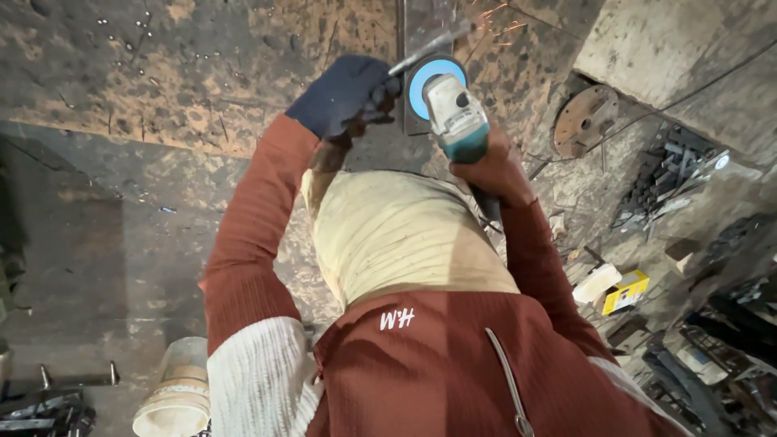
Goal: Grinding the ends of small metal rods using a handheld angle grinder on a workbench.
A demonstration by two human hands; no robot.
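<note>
fingers (356, 93) clamp metal rod (429, 44); angle grinder (453, 113) gripped.

Yellow box (626, 291), rusty round disc (586, 120), pale bucket (174, 395) on dirty floor (97, 235)

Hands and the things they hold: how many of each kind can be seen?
Gloved hand: 1
Bare hand: 1
Angle grinder: 1
Metal rod: 1
Total: 4

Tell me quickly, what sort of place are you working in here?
Most likely a metal workshop: an angle grinder throws sparks off a metal rod, a rusty round plate lies nearby, and dark metal parts are piled on the grimy floor.
</note>
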